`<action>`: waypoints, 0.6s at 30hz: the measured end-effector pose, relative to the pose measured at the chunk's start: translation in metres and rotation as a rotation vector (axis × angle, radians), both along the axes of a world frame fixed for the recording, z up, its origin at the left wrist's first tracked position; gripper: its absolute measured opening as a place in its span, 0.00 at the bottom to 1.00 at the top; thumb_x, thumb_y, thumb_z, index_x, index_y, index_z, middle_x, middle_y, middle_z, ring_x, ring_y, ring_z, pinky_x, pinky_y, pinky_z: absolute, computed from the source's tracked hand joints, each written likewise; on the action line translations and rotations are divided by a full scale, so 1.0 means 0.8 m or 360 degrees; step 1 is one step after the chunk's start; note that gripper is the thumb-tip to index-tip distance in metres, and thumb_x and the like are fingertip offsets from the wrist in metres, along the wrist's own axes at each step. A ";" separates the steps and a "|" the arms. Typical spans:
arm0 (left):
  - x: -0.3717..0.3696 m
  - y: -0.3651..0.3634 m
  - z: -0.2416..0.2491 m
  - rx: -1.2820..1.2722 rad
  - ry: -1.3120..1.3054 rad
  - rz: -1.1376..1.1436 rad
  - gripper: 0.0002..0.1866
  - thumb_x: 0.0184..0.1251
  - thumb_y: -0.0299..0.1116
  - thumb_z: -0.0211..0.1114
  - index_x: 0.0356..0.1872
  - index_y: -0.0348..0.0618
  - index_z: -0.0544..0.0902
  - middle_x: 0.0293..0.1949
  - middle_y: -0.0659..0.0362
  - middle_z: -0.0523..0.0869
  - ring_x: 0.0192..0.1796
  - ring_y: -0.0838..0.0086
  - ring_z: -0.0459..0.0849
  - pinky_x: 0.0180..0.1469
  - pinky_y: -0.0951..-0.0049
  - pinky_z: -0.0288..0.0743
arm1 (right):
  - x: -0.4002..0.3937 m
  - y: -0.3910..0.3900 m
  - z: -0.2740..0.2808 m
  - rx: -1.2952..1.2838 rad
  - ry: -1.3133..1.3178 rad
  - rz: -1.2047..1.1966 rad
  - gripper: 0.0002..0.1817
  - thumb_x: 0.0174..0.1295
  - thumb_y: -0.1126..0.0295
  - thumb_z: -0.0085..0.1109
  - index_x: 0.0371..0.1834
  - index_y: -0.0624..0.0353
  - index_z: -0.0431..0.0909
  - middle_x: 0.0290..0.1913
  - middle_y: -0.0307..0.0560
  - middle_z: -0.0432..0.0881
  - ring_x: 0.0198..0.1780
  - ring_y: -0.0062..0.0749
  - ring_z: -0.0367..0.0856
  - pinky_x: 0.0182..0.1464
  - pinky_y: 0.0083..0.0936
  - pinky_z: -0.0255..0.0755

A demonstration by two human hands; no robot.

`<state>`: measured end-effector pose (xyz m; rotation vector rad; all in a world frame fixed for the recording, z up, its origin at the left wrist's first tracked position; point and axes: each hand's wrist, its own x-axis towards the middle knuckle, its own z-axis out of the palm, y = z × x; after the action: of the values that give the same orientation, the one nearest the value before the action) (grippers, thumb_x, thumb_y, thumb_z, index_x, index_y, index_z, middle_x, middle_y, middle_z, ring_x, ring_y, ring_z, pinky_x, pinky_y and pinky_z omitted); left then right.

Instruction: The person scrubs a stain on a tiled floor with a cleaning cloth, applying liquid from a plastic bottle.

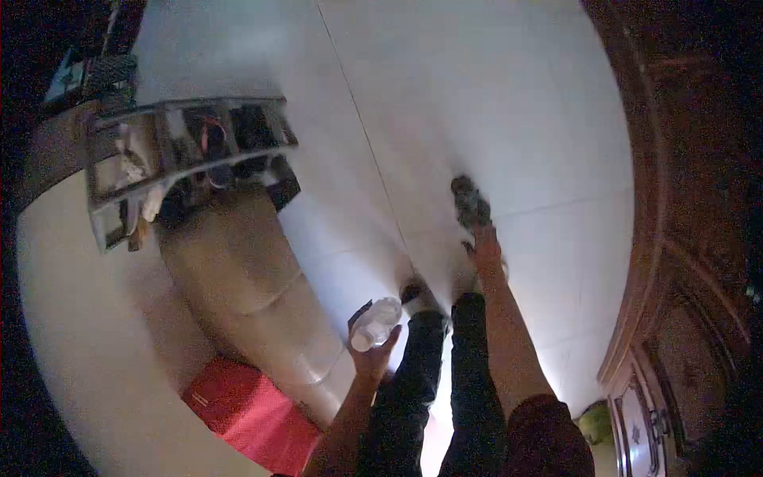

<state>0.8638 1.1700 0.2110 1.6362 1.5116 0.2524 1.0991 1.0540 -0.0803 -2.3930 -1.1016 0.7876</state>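
Observation:
My left hand is wrapped round a clear plastic bottle, which lies tilted across the palm. Farther forward on the right, my right hand reaches low over the pale floor. A dark, greyish object is at its fingertips, perhaps a cloth or a shoe. Blur hides whether the fingers grip that object or only touch it. My legs in dark trousers stand between the two arms.
A tan padded sofa runs along the left, with a red cloth or bag beside it. Beyond it stands a rack filled with several items. Dark wooden furniture lines the right side. Something green shows at lower right.

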 end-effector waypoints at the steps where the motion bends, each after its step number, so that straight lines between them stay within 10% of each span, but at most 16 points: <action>1: 0.012 -0.011 -0.005 0.0020 0.0150 -0.0121 0.41 0.48 0.30 0.83 0.64 0.36 0.69 0.61 0.50 0.77 0.62 0.60 0.77 0.68 0.59 0.71 | -0.003 0.023 0.005 -0.0065 -0.0078 0.0002 0.42 0.56 0.56 0.70 0.71 0.63 0.63 0.64 0.74 0.70 0.66 0.69 0.69 0.63 0.51 0.73; 5: 0.031 -0.058 -0.021 -0.0322 -0.0186 0.0453 0.40 0.47 0.36 0.86 0.60 0.36 0.73 0.54 0.49 0.81 0.55 0.62 0.82 0.61 0.63 0.77 | -0.037 0.040 -0.025 -0.0250 -0.0167 -0.0120 0.28 0.64 0.60 0.58 0.64 0.65 0.69 0.63 0.71 0.72 0.60 0.63 0.75 0.53 0.49 0.79; 10: 0.036 -0.068 -0.012 -0.0200 -0.0005 -0.0097 0.37 0.50 0.36 0.84 0.59 0.36 0.72 0.52 0.49 0.81 0.53 0.62 0.82 0.59 0.64 0.78 | -0.047 0.027 0.011 -0.0130 -0.0046 -0.0260 0.26 0.67 0.61 0.54 0.64 0.64 0.69 0.64 0.67 0.72 0.60 0.58 0.75 0.53 0.47 0.78; 18: 0.057 0.005 0.121 0.0068 -0.0585 -0.0097 0.34 0.50 0.29 0.82 0.59 0.35 0.74 0.54 0.49 0.82 0.54 0.62 0.83 0.59 0.63 0.78 | -0.023 -0.081 0.302 -0.0077 0.0889 -0.0579 0.27 0.68 0.59 0.56 0.67 0.60 0.68 0.66 0.62 0.72 0.63 0.53 0.74 0.58 0.44 0.74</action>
<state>0.9091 1.1738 0.3076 1.5647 1.1832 0.5245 1.0806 0.9890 0.1614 -2.1121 -0.4171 1.2448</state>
